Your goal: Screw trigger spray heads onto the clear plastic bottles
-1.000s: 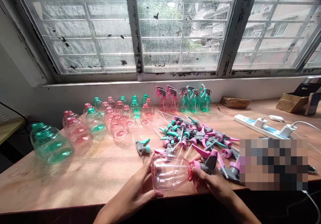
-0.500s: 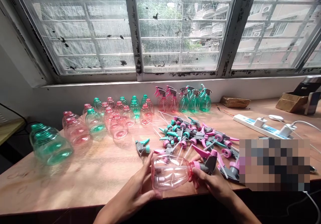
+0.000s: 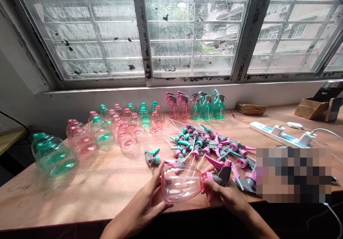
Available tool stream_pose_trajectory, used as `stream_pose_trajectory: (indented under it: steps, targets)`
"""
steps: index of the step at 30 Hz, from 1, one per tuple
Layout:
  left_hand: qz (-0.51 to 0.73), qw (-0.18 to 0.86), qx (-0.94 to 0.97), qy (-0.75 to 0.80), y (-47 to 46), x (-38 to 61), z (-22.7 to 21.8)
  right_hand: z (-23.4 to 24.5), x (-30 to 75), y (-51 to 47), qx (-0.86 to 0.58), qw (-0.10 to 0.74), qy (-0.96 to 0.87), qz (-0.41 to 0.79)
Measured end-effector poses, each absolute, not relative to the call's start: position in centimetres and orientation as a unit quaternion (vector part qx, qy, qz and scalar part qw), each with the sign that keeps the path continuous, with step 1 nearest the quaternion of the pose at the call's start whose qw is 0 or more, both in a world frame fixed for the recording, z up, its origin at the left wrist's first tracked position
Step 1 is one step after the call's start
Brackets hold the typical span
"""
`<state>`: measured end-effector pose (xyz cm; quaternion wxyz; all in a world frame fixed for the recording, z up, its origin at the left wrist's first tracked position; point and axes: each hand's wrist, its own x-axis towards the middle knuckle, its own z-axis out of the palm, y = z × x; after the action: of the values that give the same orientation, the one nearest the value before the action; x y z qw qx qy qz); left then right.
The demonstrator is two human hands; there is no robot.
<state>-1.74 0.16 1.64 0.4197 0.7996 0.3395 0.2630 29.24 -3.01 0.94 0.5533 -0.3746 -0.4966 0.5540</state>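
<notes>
A clear pink spray bottle [image 3: 182,187] lies on its side in the air near the table's front edge, its base to the left. My left hand [image 3: 154,196] is closed around the base end. At the neck, my right hand [image 3: 219,189] pinches the pink collar [image 3: 208,176] with thumb and fingers. The grey spray head [image 3: 224,173] with its pink trigger sits on the neck, and a thin tube runs inside the bottle. Just beyond the hands lies a heap of loose spray heads [image 3: 211,144]. One teal-and-grey spray head [image 3: 152,157] lies apart, near my left fingertips.
Several open pink bottles [image 3: 127,137] and green bottles [image 3: 57,160] stand on the left of the wooden table [image 3: 107,192]. Bottles with spray heads [image 3: 207,108] stand by the wall. A power strip [image 3: 278,135], a brown tray [image 3: 251,109] and a blurred patch are at right.
Both hands stay almost in place on the bottle. The creased reflections on the bottle's side have become smoother and rounder.
</notes>
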Motion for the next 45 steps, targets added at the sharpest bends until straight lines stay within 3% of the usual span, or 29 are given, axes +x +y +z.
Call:
stream_pose_trajectory:
  steps: [45]
  targets:
    - [0.253,0.414,0.804,0.345,0.22,-1.83,1.79,1.82,28.97,-3.33,-0.394,0.559,-0.492,0.539]
